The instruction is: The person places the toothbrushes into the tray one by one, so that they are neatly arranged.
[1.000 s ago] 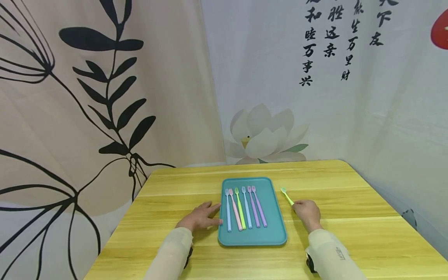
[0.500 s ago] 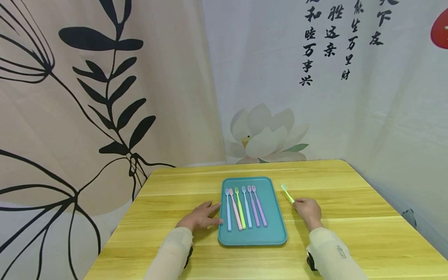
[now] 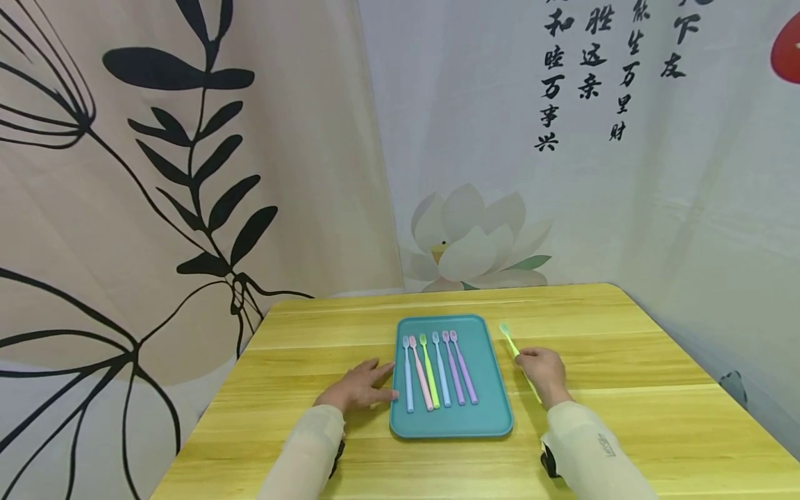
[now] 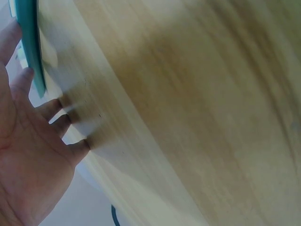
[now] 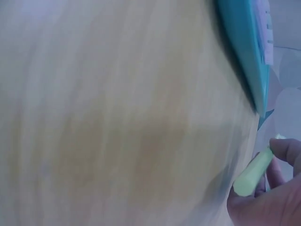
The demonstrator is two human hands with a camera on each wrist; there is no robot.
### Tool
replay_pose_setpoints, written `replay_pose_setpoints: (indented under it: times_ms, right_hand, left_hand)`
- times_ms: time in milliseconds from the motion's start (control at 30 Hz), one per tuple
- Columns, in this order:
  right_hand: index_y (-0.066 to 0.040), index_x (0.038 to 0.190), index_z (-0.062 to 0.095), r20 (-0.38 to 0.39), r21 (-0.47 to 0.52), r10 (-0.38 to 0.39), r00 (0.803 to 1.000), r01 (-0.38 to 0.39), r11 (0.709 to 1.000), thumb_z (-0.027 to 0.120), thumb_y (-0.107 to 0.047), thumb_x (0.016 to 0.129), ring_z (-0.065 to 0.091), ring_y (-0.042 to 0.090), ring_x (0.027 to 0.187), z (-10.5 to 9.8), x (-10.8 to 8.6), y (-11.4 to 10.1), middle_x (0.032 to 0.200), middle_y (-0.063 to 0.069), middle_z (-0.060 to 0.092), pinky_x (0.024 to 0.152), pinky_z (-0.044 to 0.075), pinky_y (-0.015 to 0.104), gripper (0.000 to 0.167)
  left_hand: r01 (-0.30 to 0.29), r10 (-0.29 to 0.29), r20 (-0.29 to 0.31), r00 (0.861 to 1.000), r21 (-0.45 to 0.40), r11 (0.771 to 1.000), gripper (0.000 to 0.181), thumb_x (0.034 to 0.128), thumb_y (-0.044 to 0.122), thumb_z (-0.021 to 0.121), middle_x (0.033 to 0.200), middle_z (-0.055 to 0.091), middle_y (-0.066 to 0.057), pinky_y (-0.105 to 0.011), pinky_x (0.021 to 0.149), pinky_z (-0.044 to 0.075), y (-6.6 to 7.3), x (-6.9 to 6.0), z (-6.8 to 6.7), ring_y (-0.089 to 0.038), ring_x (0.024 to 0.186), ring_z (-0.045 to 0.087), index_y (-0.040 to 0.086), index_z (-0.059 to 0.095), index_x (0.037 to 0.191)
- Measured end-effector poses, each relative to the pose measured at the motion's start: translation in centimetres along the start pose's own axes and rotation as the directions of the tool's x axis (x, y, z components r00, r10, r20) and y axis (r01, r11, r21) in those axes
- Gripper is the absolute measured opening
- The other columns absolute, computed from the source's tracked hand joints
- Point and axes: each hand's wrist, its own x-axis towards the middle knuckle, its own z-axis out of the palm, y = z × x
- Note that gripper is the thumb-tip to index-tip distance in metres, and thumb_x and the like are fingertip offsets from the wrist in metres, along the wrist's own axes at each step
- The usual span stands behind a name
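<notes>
A teal tray [image 3: 494,417] lies on the table with several toothbrushes in a row: a light blue one [image 3: 409,378] at the left, then a pink one [image 3: 421,378], a yellow-green one [image 3: 430,375], another light blue one [image 3: 441,375] and two purple ones [image 3: 464,368]. My left hand [image 3: 357,387] touches the tray's left rim with thumb and forefinger spread. To the right of the tray, my right hand [image 3: 544,373] pinches a yellow-green toothbrush [image 3: 510,342] by its handle, bristle head pointing away. In the right wrist view the handle end [image 5: 251,176] sticks out between thumb and fingers.
The wooden table [image 3: 637,389] extends to both sides of the tray. Behind it hangs a printed curtain [image 3: 475,139] with plants, a lotus and written characters.
My right hand has shifted slightly left along the toothbrush, and more of the handle now shows behind the hand. The toothbrush's head has moved a little farther away. My left hand and the tray hold still.
</notes>
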Motion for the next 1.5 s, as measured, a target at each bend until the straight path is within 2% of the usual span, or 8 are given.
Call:
replay_pose_setpoints:
  times_ms: [267, 533, 733, 900, 1500]
  right_hand:
    - [0.003, 0.129, 0.060, 0.003, 0.053, 0.020, 1.000, -0.020, 0.998, 0.058, -0.018, 0.095, 0.048, 0.046, 0.124, 1.0, 0.2, -1.0, 0.136, 0.027, 0.053, 0.099, 0.042, 0.058, 0.040]
    - [0.003, 0.129, 0.060, -0.002, 0.108, 0.007, 1.000, -0.006, 0.994, 0.059, -0.016, 0.093, 0.049, 0.043, 0.123, 2.1, 0.2, -1.9, 0.135, 0.026, 0.054, 0.101, 0.042, 0.055, 0.041]
    - [0.004, 0.125, 0.064, -0.041, 0.106, -0.011, 0.999, 0.015, 0.994, 0.062, -0.014, 0.091, 0.054, 0.040, 0.117, 3.0, 0.4, -2.5, 0.129, 0.026, 0.059, 0.095, 0.046, 0.051, 0.039]
    - [0.004, 0.123, 0.065, -0.053, 0.121, 0.003, 0.999, 0.004, 0.993, 0.063, -0.012, 0.091, 0.055, 0.037, 0.112, 3.7, 0.4, -2.7, 0.124, 0.024, 0.061, 0.092, 0.048, 0.048, 0.036]
    - [0.003, 0.116, 0.069, -0.096, 0.109, 0.000, 0.995, 0.011, 0.994, 0.065, -0.012, 0.089, 0.059, 0.035, 0.104, 5.7, 0.0, -4.1, 0.117, 0.021, 0.065, 0.086, 0.050, 0.045, 0.031]
  left_hand:
    - [0.003, -0.003, -0.001, 1.000, 0.006, 1.000, 0.077, 0.0901, 0.057, 0.065, 0.161, 0.024, -0.016, -0.066, 0.113, 0.019, 0.0, 0.1, -0.1, -0.044, 0.146, 0.020, 0.027, 0.037, 0.155]
    - [0.002, -0.002, 0.004, 1.000, 0.001, 1.000, 0.078, 0.0896, 0.058, 0.065, 0.161, 0.024, -0.015, -0.066, 0.113, 0.018, 0.0, 0.0, -0.1, -0.043, 0.146, 0.020, 0.027, 0.037, 0.155]
    - [-0.003, 0.003, 0.003, 1.000, 0.005, 1.000, 0.077, 0.0899, 0.058, 0.064, 0.161, 0.024, -0.016, -0.065, 0.113, 0.018, -0.1, 0.2, 0.0, -0.043, 0.146, 0.019, 0.027, 0.037, 0.155]
    - [-0.006, 0.006, 0.007, 1.000, 0.008, 1.000, 0.077, 0.0900, 0.058, 0.064, 0.161, 0.024, -0.016, -0.066, 0.113, 0.018, -0.1, 0.2, -0.1, -0.043, 0.146, 0.020, 0.027, 0.036, 0.155]
    - [-0.013, 0.013, 0.003, 1.000, 0.017, 1.000, 0.078, 0.0898, 0.058, 0.064, 0.161, 0.023, -0.017, -0.067, 0.112, 0.019, -0.1, 0.2, 0.0, -0.044, 0.146, 0.019, 0.026, 0.036, 0.155]
